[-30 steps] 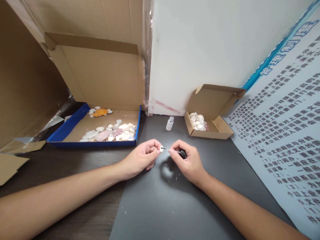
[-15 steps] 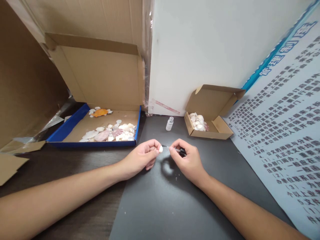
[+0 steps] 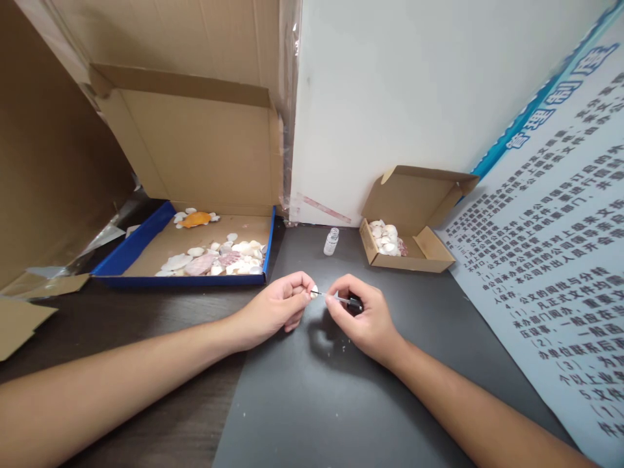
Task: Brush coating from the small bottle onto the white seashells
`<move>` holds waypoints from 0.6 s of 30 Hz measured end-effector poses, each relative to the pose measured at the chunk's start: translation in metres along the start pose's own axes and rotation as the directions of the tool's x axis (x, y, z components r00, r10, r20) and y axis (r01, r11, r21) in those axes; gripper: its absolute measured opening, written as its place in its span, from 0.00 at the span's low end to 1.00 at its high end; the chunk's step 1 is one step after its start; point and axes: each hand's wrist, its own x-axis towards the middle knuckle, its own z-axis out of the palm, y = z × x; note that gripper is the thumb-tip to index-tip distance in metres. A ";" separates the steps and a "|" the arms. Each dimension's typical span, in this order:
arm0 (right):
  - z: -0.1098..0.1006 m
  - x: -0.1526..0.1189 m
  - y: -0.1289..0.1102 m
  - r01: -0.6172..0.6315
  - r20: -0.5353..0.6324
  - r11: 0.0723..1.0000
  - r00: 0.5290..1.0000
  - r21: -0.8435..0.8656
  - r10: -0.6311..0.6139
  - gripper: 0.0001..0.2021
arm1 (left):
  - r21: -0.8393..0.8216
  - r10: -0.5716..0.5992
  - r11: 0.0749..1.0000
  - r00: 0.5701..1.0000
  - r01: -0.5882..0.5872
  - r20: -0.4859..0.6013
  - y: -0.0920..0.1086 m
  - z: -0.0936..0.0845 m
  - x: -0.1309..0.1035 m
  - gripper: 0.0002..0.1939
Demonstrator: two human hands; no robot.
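Between the thumb and forefinger of my left hand (image 3: 283, 302) is a small white shell (image 3: 314, 290). My right hand (image 3: 363, 315) is closed on a thin brush applicator with a black cap (image 3: 355, 303); the dark tip points left and lies over the shell. Behind my hands a small clear glass bottle (image 3: 331, 242) with a white label stands upright, its top uncapped. The blue-edged box (image 3: 180, 281) at the left holds white and pinkish shells and an orange piece ringed by white shells. White shells fill the left part of a small cardboard box (image 3: 414, 263) at the right.
Dark grey mat (image 3: 292, 403) lies under my hands, with a few tiny white crumbs. Raised lids stand behind both boxes. A white panel (image 3: 380, 97) rises at the back, and a printed sheet (image 3: 546, 260) slopes along the right. Cardboard flaps lie at the far left.
My right hand has moved slightly left, bringing the brush tip from beside the shell onto it. My left hand has stayed almost still.
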 end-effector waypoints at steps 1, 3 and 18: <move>0.000 0.000 0.000 -0.001 0.004 1.000 1.000 -0.013 0.001 0.03 | -0.002 0.000 1.000 1.000 0.000 0.000 0.000 0.000 0.000 0.10; 0.000 0.001 0.001 -0.039 -0.012 0.999 0.999 -0.033 0.038 0.04 | -0.004 0.003 1.000 1.000 -0.003 0.006 0.000 0.000 0.000 0.10; 0.002 0.002 0.001 -0.043 0.004 0.999 0.999 -0.013 0.043 0.04 | -0.054 -0.008 0.998 0.999 0.010 0.033 0.002 -0.002 -0.002 0.07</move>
